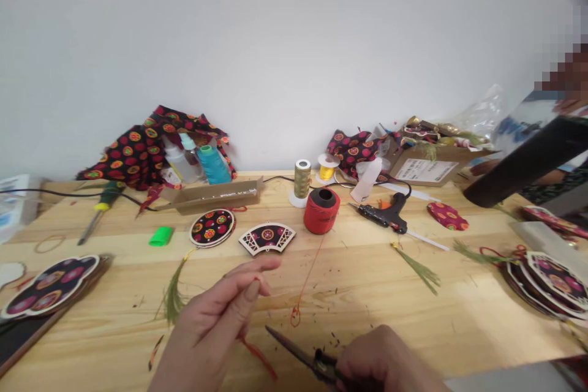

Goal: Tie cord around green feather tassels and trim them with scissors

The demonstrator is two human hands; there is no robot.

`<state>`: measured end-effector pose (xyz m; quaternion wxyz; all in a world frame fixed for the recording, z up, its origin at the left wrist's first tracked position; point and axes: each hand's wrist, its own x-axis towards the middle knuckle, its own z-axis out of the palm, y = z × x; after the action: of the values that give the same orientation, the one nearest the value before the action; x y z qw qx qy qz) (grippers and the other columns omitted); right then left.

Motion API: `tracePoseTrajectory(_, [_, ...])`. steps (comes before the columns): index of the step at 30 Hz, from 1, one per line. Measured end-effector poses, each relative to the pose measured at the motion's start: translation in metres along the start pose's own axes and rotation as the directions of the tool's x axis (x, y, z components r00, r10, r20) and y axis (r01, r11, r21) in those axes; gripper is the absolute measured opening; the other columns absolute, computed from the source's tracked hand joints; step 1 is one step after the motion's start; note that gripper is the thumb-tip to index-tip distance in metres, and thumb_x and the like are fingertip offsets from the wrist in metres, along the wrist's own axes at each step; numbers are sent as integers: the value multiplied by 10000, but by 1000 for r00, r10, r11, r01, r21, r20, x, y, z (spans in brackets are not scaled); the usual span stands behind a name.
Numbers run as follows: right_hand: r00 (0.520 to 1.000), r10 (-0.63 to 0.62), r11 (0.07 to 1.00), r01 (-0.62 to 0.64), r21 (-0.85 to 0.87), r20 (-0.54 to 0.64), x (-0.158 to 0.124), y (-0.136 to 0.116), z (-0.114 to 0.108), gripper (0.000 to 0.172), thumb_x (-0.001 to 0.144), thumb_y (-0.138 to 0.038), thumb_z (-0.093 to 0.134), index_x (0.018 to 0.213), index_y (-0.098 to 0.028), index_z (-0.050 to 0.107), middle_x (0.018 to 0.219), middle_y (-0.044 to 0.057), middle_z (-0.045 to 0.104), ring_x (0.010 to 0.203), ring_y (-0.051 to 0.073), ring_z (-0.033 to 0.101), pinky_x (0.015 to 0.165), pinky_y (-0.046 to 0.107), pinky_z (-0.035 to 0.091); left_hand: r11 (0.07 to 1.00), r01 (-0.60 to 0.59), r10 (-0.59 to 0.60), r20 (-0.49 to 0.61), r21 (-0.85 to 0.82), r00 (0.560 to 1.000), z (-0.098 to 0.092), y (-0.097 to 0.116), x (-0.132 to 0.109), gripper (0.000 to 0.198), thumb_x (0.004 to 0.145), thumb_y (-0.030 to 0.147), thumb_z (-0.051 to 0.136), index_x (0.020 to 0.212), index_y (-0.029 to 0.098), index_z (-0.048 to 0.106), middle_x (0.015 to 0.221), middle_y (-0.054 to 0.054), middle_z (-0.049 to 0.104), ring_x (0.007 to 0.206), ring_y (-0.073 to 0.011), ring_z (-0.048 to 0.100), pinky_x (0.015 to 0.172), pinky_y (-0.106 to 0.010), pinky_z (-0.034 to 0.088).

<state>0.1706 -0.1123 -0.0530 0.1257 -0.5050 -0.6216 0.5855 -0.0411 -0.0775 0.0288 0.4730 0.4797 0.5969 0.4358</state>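
My left hand [225, 306] is closed in a pinch, and a red cord [260, 358] hangs down below it toward the tabletop. In my right hand [381, 355] is a pair of dark scissors [312, 361], its blades pointing left toward the cord; I cannot tell whether the blades touch it. Beyond the hands stands a red thread spool [321, 217], with a loose strand running forward to a small tangle. A fan-shaped ornament [267, 237] and a round ornament [212, 228] with a green tassel [174, 288] lie past my left hand.
A black glue gun [386, 213], another tassel [418, 266] and a stack of ornaments [551, 285] are on the right. Boxes, bottles and a screwdriver [98, 214] sit farther back. Another person [528, 116] is at the far right beside a black tube [523, 159].
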Motion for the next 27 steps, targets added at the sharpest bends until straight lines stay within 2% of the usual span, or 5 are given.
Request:
tracePoseTrajectory(6, [997, -32, 999, 33, -10, 66, 6, -2, -5, 347, 611, -479, 674, 435, -191, 592, 347, -76, 266, 407, 65, 286, 402, 199, 214, 997, -78, 71, 338, 8, 939, 10, 8, -4, 298, 809, 439, 538, 644, 237, 681, 818, -40, 729, 784, -213, 624, 726, -263, 458])
tracePoseTrajectory(12, [960, -153, 980, 116, -162, -235, -46, -36, -41, 364, 582, -527, 702, 573, -170, 633, 485, -19, 513, 442, 95, 436, 407, 203, 280, 970, 141, -113, 149, -197, 982, 24, -5, 0, 257, 736, 417, 648, 610, 195, 621, 491, 51, 442, 461, -87, 357, 426, -179, 293])
tracePoseTrajectory(17, [807, -103, 818, -264, -511, -581, -54, -31, -63, 257, 725, -441, 589, 686, -188, 610, 634, 65, 628, 534, 191, 572, 472, 261, 373, 852, 294, -243, 169, -433, 955, 26, -16, 7, 222, 734, 370, 670, 673, 166, 608, 510, 70, 434, 433, -40, 275, 405, -141, 229])
tracePoseTrajectory(20, [777, -143, 633, -405, -660, -613, -45, -13, -65, 201, 754, -354, 523, 710, -183, 619, 681, 89, 654, 580, 223, 628, 509, 289, 445, 779, 360, -283, 224, -513, 932, 26, -15, 8, 231, 711, 358, 698, 679, 154, 594, 499, 75, 426, 415, -24, 250, 394, -140, 192])
tracePoseTrajectory(27, [751, -327, 612, -294, -734, -574, -48, -21, -64, 197, 775, -300, 564, 899, -172, 648, 834, 108, 674, 709, 246, 650, 613, 343, 520, 676, 421, -320, 274, -605, 907, 28, -8, 6, 191, 695, 283, 724, 691, 138, 600, 503, 74, 419, 422, -18, 253, 395, -139, 186])
